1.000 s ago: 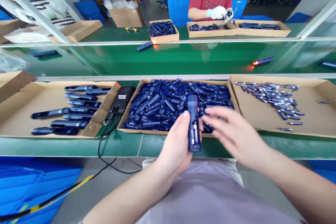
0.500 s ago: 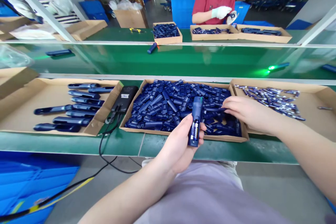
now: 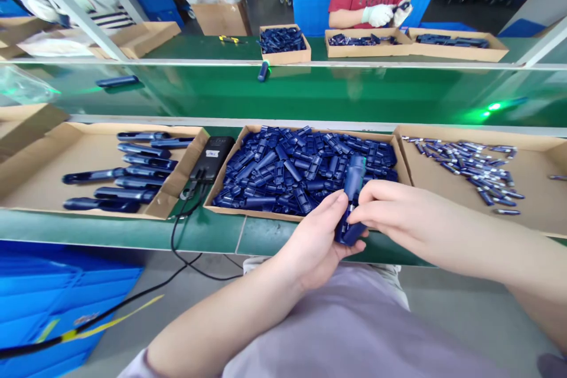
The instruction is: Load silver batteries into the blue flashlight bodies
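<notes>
My left hand (image 3: pixel 321 239) is closed around a dark blue flashlight-like device (image 3: pixel 354 174), held tilted above the table's front edge. A hint of green shows at the device's top end. At the device's open battery slot, the fingers of my right hand (image 3: pixel 383 209) are pinched on a small dark blue battery cover (image 3: pixel 355 233), partly hidden by the fingers. Just behind both hands stands a cardboard box (image 3: pixel 248 211) heaped with loose dark blue covers (image 3: pixel 283 165). On the right, batteries (image 3: pixel 476 165) lie scattered in another cardboard tray (image 3: pixel 540 207).
Several blue devices (image 3: pixel 124 194) lie in a left tray (image 3: pixel 48 189). Beside it sit a black power bank (image 3: pixel 213 156) and cables (image 3: pixel 175 248). Behind runs a green belt (image 3: pixel 310 91) carrying lit devices. Across it, two gloved co-workers stand by more boxes (image 3: pixel 287 56).
My right hand has come from the box of covers to the device in my left hand. The batteries seen in the slot before are now mostly covered. The view has shifted slightly.
</notes>
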`<action>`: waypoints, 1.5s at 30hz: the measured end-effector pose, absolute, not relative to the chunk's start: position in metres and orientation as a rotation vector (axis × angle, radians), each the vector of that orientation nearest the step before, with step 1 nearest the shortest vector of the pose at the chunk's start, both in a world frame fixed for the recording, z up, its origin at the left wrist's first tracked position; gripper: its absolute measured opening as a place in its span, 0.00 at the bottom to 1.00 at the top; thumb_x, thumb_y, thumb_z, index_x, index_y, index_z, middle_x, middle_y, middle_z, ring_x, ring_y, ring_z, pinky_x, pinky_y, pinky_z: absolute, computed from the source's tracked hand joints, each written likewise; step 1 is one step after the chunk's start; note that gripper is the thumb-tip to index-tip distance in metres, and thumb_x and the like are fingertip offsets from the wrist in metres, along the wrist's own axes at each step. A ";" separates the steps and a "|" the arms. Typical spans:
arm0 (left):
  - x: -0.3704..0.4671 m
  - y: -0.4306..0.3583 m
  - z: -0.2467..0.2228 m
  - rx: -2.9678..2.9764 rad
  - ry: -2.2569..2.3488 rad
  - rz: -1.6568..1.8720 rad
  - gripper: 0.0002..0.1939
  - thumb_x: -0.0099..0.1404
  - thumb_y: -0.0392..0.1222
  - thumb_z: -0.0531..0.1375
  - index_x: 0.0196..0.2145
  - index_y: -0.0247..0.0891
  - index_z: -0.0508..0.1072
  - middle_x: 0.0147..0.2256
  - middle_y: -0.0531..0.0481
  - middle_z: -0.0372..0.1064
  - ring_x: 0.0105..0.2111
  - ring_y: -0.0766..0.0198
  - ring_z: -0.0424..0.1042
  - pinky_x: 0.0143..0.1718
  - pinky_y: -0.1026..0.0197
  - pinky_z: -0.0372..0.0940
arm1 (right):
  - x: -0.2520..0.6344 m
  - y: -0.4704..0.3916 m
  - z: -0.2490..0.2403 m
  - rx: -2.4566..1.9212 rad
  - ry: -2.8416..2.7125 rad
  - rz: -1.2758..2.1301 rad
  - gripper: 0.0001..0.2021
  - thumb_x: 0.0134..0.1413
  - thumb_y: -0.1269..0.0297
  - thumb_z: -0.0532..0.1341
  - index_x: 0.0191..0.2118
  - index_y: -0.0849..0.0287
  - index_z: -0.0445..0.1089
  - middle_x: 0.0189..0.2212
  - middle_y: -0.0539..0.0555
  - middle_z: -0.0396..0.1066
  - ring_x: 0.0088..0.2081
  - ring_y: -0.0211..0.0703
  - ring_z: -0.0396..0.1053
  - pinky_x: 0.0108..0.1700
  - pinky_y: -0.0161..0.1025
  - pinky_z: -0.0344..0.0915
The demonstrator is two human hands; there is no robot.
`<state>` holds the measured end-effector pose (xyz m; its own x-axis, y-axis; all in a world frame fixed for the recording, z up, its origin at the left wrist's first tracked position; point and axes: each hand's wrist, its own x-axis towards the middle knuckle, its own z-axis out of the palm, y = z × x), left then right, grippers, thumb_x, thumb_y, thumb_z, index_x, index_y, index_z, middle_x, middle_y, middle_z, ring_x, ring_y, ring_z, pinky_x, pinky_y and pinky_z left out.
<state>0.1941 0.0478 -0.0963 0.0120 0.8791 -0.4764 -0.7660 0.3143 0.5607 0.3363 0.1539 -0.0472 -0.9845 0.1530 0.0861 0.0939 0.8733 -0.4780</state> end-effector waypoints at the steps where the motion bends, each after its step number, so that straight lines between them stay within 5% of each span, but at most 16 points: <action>1: 0.194 0.047 -0.096 0.171 0.866 1.294 0.10 0.68 0.47 0.58 0.38 0.37 0.70 0.31 0.52 0.65 0.29 0.69 0.67 0.27 0.68 0.66 | 0.333 0.153 -0.048 -0.194 -2.933 0.747 0.16 0.64 0.73 0.50 0.45 0.55 0.75 0.36 0.53 0.67 0.36 0.38 0.66 0.32 0.34 0.65; 12: 0.191 0.047 -0.098 0.148 0.792 1.264 0.10 0.68 0.47 0.57 0.39 0.37 0.70 0.31 0.50 0.64 0.27 0.70 0.67 0.25 0.71 0.62 | 0.322 0.147 -0.046 -0.628 -2.777 1.244 0.10 0.64 0.67 0.53 0.35 0.56 0.71 0.33 0.51 0.71 0.34 0.38 0.71 0.32 0.33 0.69; 15: 0.191 0.048 -0.097 0.117 0.766 1.263 0.13 0.71 0.48 0.53 0.40 0.36 0.70 0.30 0.49 0.64 0.26 0.70 0.67 0.23 0.71 0.61 | 0.319 0.143 -0.054 -0.843 -2.597 1.416 0.07 0.64 0.64 0.54 0.42 0.55 0.68 0.32 0.49 0.72 0.28 0.37 0.71 0.26 0.32 0.68; 20: 0.190 0.048 -0.098 0.183 0.738 1.245 0.24 0.70 0.60 0.47 0.41 0.37 0.70 0.30 0.49 0.64 0.23 0.69 0.65 0.18 0.70 0.56 | 0.324 0.141 -0.065 -0.373 -2.729 0.708 0.15 0.61 0.67 0.57 0.53 0.54 0.66 0.56 0.58 0.60 0.42 0.42 0.71 0.41 0.38 0.73; 23: 0.190 0.046 -0.098 0.264 0.756 1.226 0.21 0.67 0.60 0.54 0.39 0.37 0.68 0.29 0.51 0.61 0.21 0.71 0.62 0.15 0.71 0.50 | 0.330 0.147 -0.063 -0.454 -2.598 0.483 0.20 0.58 0.64 0.62 0.56 0.55 0.63 0.51 0.60 0.63 0.52 0.51 0.66 0.44 0.42 0.71; 26: 0.189 0.044 -0.098 0.385 0.790 1.235 0.16 0.67 0.52 0.58 0.42 0.35 0.68 0.28 0.54 0.59 0.19 0.74 0.58 0.15 0.72 0.48 | 0.335 0.158 -0.059 -0.707 -2.346 0.434 0.17 0.61 0.59 0.60 0.54 0.57 0.64 0.39 0.59 0.67 0.47 0.51 0.68 0.40 0.41 0.70; 30: 0.188 0.042 -0.100 0.550 0.830 1.234 0.16 0.70 0.50 0.54 0.44 0.33 0.67 0.26 0.53 0.61 0.17 0.75 0.58 0.16 0.71 0.52 | 0.334 0.169 -0.060 -0.930 -2.335 0.914 0.21 0.63 0.49 0.55 0.55 0.57 0.65 0.37 0.55 0.69 0.27 0.38 0.66 0.27 0.35 0.64; 34: 0.175 0.036 -0.100 0.775 0.882 1.065 0.21 0.68 0.57 0.54 0.44 0.35 0.66 0.30 0.49 0.68 0.22 0.69 0.68 0.22 0.67 0.63 | 0.329 0.183 -0.061 -0.964 -2.389 1.674 0.23 0.59 0.42 0.58 0.48 0.56 0.69 0.26 0.51 0.67 0.25 0.37 0.64 0.23 0.32 0.60; 39: 0.105 0.017 -0.089 1.207 1.512 1.123 0.21 0.67 0.57 0.56 0.46 0.38 0.74 0.44 0.45 0.73 0.41 0.61 0.73 0.41 0.62 0.68 | 0.321 0.263 -0.069 -1.280 -1.853 1.687 0.22 0.47 0.44 0.68 0.35 0.60 0.72 0.28 0.59 0.70 0.26 0.38 0.65 0.26 0.37 0.59; 42: 0.035 -0.006 -0.084 1.299 2.281 1.006 0.16 0.71 0.48 0.52 0.38 0.40 0.77 0.41 0.50 0.74 0.43 0.63 0.72 0.48 0.64 0.65 | 0.310 0.323 -0.098 -1.461 -1.837 1.415 0.18 0.55 0.49 0.64 0.30 0.61 0.71 0.38 0.70 0.73 0.28 0.40 0.68 0.28 0.43 0.59; 45: -0.039 -0.030 -0.085 1.063 2.830 0.721 0.14 0.69 0.39 0.53 0.48 0.39 0.74 0.48 0.45 0.72 0.50 0.58 0.70 0.54 0.59 0.61 | 0.300 0.350 -0.128 -1.353 -2.054 0.910 0.24 0.61 0.42 0.55 0.31 0.61 0.70 0.39 0.76 0.72 0.28 0.42 0.69 0.29 0.47 0.60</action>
<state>-0.0390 -0.0300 -0.0850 -0.7657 0.6303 0.1282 0.6148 0.6585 0.4340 0.2999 0.3496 -0.1277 -0.3708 0.9271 0.0540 0.5830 0.2777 -0.7635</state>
